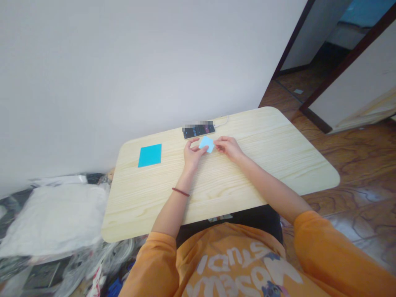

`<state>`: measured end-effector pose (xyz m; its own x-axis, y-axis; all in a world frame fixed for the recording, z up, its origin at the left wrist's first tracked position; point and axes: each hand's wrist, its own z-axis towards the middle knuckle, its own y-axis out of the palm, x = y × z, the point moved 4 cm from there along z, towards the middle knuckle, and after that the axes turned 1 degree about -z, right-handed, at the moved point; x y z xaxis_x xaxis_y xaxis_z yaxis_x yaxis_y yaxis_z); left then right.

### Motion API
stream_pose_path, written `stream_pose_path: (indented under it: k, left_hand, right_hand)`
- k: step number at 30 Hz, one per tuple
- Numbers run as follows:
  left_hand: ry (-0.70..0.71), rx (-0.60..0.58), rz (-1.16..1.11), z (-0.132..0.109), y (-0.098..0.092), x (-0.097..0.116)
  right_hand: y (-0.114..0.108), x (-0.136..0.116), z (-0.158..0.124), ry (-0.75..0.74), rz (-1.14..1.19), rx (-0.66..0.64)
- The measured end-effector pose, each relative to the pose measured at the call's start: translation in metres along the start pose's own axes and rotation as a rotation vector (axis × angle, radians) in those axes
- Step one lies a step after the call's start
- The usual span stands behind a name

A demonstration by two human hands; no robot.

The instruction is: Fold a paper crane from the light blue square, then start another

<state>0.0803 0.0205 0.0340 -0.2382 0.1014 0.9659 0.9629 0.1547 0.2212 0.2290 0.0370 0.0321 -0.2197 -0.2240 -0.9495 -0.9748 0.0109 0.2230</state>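
Note:
A small piece of pale blue folded paper (pixel 206 144) is held just above the table, in front of the phone. My left hand (pixel 193 153) pinches its lower left side between thumb and fingers, the index finger raised and curved. At the paper's right corner, my right hand (pixel 228 147) has its thumb and fingertips closed together, seemingly on the edge; the exact contact is too small to make out. A square stack of bright blue paper (pixel 150 155) lies flat to the left, apart from both hands.
The pale wooden table (pixel 148 202) stands against a white wall. A dark phone (pixel 199 130) with a white cable (pixel 227 119) lies at its back edge. White plastic-wrapped bundles (pixel 58 214) sit on the left, below the tabletop. A doorway opens at the upper right.

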Motion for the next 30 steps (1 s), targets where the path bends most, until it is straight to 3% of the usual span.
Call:
stream_pose_path:
  k: [9, 18, 23, 30]
  left_hand:
    - [-0.018, -0.111, 0.008, 0.006, -0.005, 0.006]
    - [-0.026, -0.030, -0.023, 0.013, -0.015, 0.003]
    - [-0.147, -0.092, -0.092, 0.013, -0.012, -0.001]
    - [-0.177, -0.188, -0.128, 0.009, -0.007, 0.004]
  right_hand:
    - [0.003, -0.003, 0.000, -0.077, -0.062, -0.064]
    - [0.005, -0.001, 0.000, -0.075, -0.042, -0.163]
    - [0.006, -0.002, -0.001, -0.079, -0.007, -0.219]
    - [0.009, -0.008, -0.004, -0.062, 0.037, -0.205]
